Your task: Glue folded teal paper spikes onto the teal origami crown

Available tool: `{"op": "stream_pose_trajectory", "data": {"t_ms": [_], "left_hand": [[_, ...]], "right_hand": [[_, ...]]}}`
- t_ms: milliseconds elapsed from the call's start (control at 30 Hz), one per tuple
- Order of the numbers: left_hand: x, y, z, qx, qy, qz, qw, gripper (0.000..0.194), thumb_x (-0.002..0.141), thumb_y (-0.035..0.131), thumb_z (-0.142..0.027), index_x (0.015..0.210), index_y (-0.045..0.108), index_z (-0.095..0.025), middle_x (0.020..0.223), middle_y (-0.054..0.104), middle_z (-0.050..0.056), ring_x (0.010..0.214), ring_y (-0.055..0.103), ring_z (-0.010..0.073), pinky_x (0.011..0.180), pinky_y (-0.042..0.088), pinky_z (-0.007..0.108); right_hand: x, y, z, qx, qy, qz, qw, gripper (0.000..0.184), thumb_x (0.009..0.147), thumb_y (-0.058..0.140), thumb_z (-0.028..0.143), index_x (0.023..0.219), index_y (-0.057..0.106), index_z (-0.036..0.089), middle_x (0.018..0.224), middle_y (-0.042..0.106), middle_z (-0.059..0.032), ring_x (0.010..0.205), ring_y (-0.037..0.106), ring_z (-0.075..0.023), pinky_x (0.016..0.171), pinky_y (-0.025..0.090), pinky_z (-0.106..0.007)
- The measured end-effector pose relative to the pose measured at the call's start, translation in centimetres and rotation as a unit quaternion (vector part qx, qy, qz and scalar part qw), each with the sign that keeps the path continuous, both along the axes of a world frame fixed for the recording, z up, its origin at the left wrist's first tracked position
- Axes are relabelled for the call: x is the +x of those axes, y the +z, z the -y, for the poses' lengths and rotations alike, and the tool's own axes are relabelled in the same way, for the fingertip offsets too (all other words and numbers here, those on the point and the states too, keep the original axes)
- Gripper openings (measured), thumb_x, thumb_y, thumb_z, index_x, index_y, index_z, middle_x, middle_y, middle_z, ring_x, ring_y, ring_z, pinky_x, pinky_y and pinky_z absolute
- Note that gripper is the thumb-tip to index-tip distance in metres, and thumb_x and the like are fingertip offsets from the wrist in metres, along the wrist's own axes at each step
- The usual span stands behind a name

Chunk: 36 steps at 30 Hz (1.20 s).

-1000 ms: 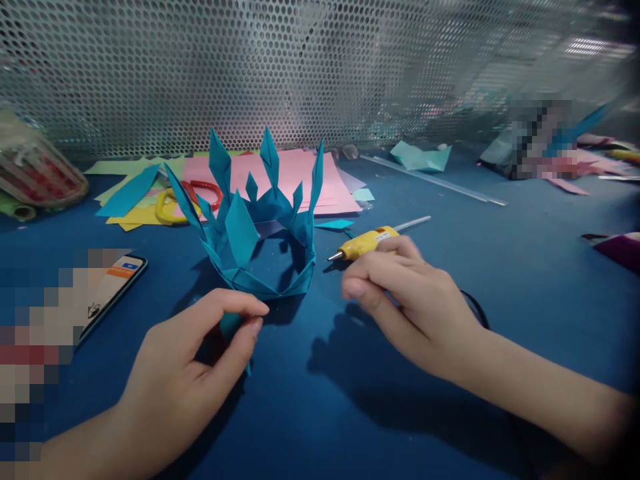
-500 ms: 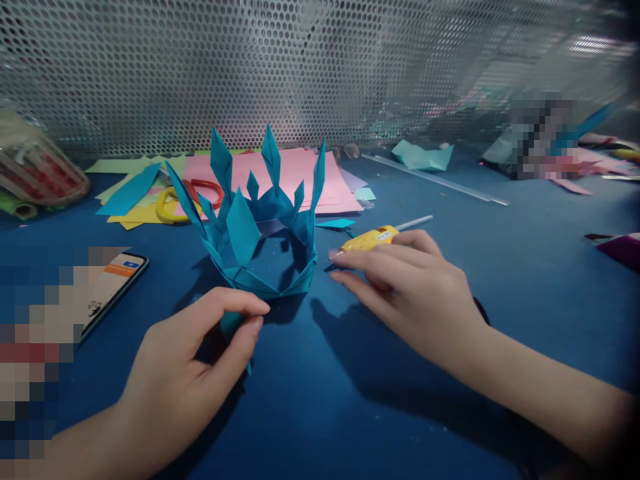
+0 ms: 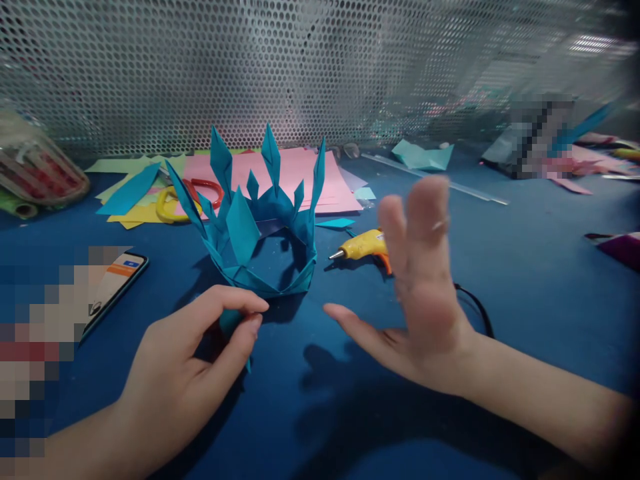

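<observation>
Upright on the table stands a blue folded-paper crown (image 3: 260, 273) with pointed diamond tips. Just in front of it, my left hand (image 3: 175, 373) pinches a small blue paper piece (image 3: 231, 321). The fingers and palm hide most of that piece; only its middle and a lower tip show. My right hand (image 3: 430, 307) is raised, palm up toward me, with thumb and fingers spread and nothing held. Behind its fingers lies a yellow hot glue gun (image 3: 363, 245) with an orange trigger and its metal nozzle pointing left. A blue paper diamond (image 3: 337, 223) rests between crown and glue gun.
Pink paper sheets (image 3: 330, 187) and scissors (image 3: 173, 205) lie behind the crown. To the left are a phone (image 3: 120, 283) and a jar (image 3: 43, 163). A clear glue stick (image 3: 470, 187) and pale folded paper (image 3: 423, 155) lie farther back, before a perforated metal panel (image 3: 240, 73).
My right hand has turned from palm-down beside the glue gun to palm-up with fingers raised and spread, exposing the nozzle. My left hand and the crown have barely moved.
</observation>
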State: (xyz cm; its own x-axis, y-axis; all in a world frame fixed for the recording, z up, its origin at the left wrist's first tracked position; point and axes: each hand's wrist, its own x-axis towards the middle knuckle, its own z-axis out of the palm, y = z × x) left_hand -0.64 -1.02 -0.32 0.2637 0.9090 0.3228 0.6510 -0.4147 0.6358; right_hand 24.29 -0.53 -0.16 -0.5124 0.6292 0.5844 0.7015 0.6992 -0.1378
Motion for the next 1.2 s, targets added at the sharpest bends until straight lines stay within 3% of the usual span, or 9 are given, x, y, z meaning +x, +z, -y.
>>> {"op": "stream_pose_trajectory", "data": {"t_ms": [67,233,367,467,633,833,967,1100,1200], "left_hand": [[-0.1,0.0,0.1,-0.001,0.001,0.002,1.0,0.011,0.088,0.06,-0.024,0.091,0.065,-0.033,0.072,0.072,-0.014,0.053,0.066,0.0053,0.054,0.049,0.011],[-0.1,0.1,0.3,-0.013,0.002,0.0,1.0,0.008,0.087,0.06,-0.026,0.089,0.064,-0.032,0.065,0.07,-0.013,0.047,0.064,0.0067,0.049,0.048,0.013],[-0.1,0.1,0.3,-0.008,-0.003,0.004,1.0,0.009,0.088,0.058,-0.025,0.089,0.065,-0.031,0.064,0.07,-0.013,0.045,0.063,0.0073,0.049,0.048,0.014],[-0.1,0.0,0.2,0.01,-0.007,0.006,1.0,0.009,0.088,0.059,-0.025,0.089,0.065,-0.032,0.068,0.071,-0.012,0.049,0.064,0.0069,0.054,0.05,0.013],[0.1,0.0,0.2,0.015,-0.028,0.013,0.999,0.011,0.088,0.058,-0.022,0.091,0.064,-0.031,0.067,0.071,-0.013,0.049,0.063,0.0067,0.054,0.049,0.012],[0.0,0.1,0.3,0.002,-0.004,0.003,1.0,0.009,0.089,0.057,-0.029,0.088,0.066,-0.03,0.069,0.07,-0.008,0.05,0.062,0.0107,0.061,0.053,0.018],[0.0,0.2,0.4,-0.013,0.009,0.013,1.0,0.009,0.087,0.058,-0.03,0.089,0.066,-0.03,0.061,0.065,-0.01,0.043,0.057,0.0098,0.052,0.05,0.018],[0.4,0.4,-0.3,-0.097,0.038,0.051,0.993,0.011,0.082,0.063,-0.038,0.078,0.066,-0.028,0.051,0.062,-0.01,0.036,0.055,0.0096,0.039,0.042,0.018],[0.8,0.7,-1.0,-0.227,0.039,0.109,0.967,0.015,0.071,0.071,-0.041,0.076,0.069,-0.026,0.042,0.055,-0.011,0.03,0.049,0.0092,0.033,0.039,0.017]], "right_hand": [[0.0,-0.1,-0.1,0.052,-0.033,-0.004,0.998,0.079,0.089,0.064,0.016,0.151,0.023,0.043,0.169,-0.005,0.0034,0.154,-0.017,-0.0288,0.124,0.006,-0.063],[-0.7,-0.4,-0.7,0.121,-0.093,0.098,0.983,0.053,0.09,0.068,0.037,0.139,0.047,0.035,0.159,0.036,-0.0134,0.152,0.023,-0.0371,0.119,0.017,-0.066],[-1.6,-0.8,-1.3,0.124,-0.059,0.119,0.983,0.029,0.095,0.062,0.034,0.123,0.058,0.029,0.146,0.056,-0.0086,0.139,0.045,-0.0317,0.116,0.025,-0.056],[-2.0,-0.9,-1.5,0.1,-0.028,0.103,0.989,0.011,0.1,0.052,0.023,0.1,0.063,0.025,0.11,0.073,-0.002,0.114,0.061,-0.0217,0.102,0.037,-0.042],[-2.0,-0.7,-1.5,0.092,0.017,0.099,0.991,0.02,0.101,0.049,0.017,0.088,0.064,0.019,0.086,0.071,-0.0029,0.088,0.059,-0.018,0.08,0.04,-0.035],[-1.9,0.1,-1.2,0.022,0.034,0.054,0.998,0.019,0.102,0.048,0.02,0.092,0.064,0.019,0.089,0.071,-0.0028,0.091,0.058,-0.0166,0.082,0.037,-0.035],[-2.1,0.4,-1.0,0.007,0.033,0.028,0.999,0.018,0.101,0.047,0.018,0.091,0.062,0.019,0.084,0.069,-0.0019,0.088,0.058,-0.0161,0.079,0.038,-0.035],[-2.1,0.6,-0.9,-0.005,0.04,-0.016,0.999,0.013,0.1,0.047,0.016,0.092,0.056,0.019,0.081,0.066,-0.0022,0.082,0.056,-0.0154,0.075,0.042,-0.031],[-2.1,0.7,-0.8,-0.032,0.051,-0.053,0.997,0.009,0.099,0.05,0.018,0.091,0.05,0.021,0.08,0.064,-0.0012,0.079,0.056,-0.0147,0.075,0.046,-0.029]]}}
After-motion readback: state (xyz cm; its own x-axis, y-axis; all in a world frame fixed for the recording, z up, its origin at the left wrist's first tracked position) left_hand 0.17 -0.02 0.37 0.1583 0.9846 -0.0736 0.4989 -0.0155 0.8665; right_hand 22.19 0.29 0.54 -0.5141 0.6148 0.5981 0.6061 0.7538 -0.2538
